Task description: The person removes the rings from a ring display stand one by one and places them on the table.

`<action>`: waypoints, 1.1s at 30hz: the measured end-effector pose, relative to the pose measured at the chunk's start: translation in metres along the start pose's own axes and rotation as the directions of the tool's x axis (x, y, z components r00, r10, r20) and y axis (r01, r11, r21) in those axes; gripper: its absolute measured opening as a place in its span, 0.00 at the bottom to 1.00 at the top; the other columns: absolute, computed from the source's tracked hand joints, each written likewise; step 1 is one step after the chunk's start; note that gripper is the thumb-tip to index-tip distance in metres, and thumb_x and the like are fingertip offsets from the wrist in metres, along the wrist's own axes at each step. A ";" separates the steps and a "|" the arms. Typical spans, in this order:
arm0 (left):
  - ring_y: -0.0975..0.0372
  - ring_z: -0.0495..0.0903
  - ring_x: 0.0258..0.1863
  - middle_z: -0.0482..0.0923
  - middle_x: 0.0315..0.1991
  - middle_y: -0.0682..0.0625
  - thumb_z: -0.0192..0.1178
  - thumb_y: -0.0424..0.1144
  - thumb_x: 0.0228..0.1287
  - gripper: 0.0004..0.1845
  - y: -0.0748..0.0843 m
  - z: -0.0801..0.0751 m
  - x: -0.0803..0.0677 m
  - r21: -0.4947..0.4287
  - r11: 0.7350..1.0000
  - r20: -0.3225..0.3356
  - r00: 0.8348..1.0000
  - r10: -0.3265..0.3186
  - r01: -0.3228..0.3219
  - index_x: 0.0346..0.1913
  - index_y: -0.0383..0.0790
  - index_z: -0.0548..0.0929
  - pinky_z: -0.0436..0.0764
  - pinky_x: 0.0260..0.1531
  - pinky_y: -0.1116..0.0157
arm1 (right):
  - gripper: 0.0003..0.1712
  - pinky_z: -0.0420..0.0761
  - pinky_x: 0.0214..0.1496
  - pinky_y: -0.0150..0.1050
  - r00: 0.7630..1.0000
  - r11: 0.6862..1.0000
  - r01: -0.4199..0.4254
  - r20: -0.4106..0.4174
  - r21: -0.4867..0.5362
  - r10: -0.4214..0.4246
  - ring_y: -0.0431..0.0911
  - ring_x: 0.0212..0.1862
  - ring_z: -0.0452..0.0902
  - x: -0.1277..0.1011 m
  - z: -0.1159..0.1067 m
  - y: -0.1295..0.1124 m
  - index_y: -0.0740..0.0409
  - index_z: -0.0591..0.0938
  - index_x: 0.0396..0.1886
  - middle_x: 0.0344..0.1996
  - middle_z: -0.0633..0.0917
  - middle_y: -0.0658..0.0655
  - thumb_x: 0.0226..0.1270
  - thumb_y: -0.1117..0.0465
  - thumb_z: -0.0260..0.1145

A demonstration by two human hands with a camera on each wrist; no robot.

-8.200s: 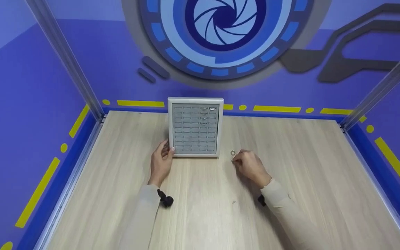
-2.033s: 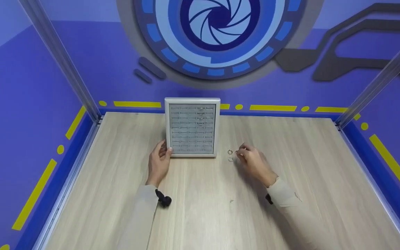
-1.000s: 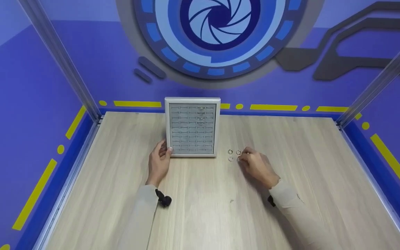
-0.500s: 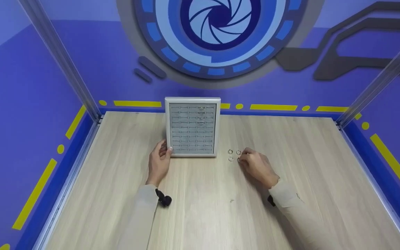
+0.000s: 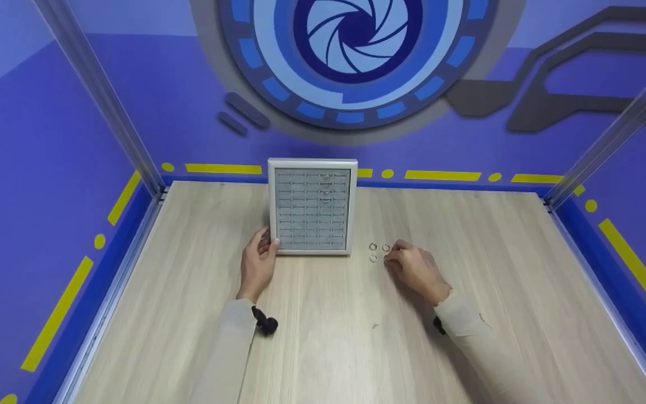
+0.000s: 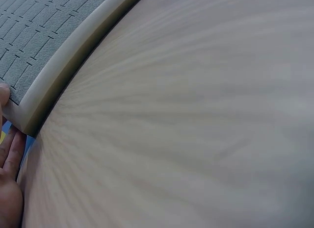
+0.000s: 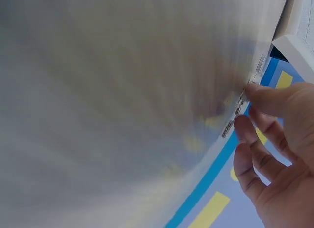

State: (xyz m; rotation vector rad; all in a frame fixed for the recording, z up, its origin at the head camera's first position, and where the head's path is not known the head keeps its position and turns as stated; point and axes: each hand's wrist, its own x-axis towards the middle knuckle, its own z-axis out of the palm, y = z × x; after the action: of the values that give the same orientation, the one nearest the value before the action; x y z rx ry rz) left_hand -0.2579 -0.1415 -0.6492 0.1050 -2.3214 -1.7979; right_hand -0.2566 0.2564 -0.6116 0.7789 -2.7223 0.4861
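Against the frame half a second back I see almost nothing changed: both of my hands sit where they were, and the view has only dipped a touch. Eight seconds back a single ring lay beside the right hand; now several small rings [image 5: 373, 247] lie there in a tight cluster on the table [image 5: 328, 348].

Nearest to me, both forearms in pale sleeves reach forward across the wood, each with a small black camera at the wrist. My right hand [image 5: 413, 270] rests low on the table, knuckles up, fingers curled with the tips at the nearer right ring of the cluster. The head view hides whether it pinches that ring or only touches it. My left hand [image 5: 258, 262] lies flat beside the near left corner of the ring tray [image 5: 313, 209], fingers relaxed and straight, thumb on the frame's edge.

The tray stands further off, near the back of the table, its grey slotted foam inside a pale frame. A few rings sit in its upper slots.

The right wrist view shows the right fingertips [image 7: 245, 124] close to small metal pieces at the table edge line, blurred, so the grip stays unclear. The left wrist view shows the grey foam, the frame corner [image 6: 29, 121] and the left fingers against it, which the head view shows only small.
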 end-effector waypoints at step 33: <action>0.54 0.82 0.65 0.80 0.67 0.45 0.61 0.44 0.81 0.27 0.001 0.000 -0.001 -0.008 1.000 0.003 1.000 -0.002 0.002 0.77 0.43 0.73 0.83 0.68 0.56 | 0.08 0.92 0.41 0.46 0.968 0.974 0.090 -0.249 0.206 -0.037 0.54 0.39 0.89 0.090 -0.023 -0.065 0.66 0.90 0.45 0.40 0.88 0.60 0.66 0.72 0.76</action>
State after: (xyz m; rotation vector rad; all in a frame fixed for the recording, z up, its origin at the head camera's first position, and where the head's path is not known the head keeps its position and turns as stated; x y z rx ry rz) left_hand -0.2566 -0.1409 -0.6483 0.1034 -2.3163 -1.8095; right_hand -0.2909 0.1722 -0.5445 0.7986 -2.4365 0.8170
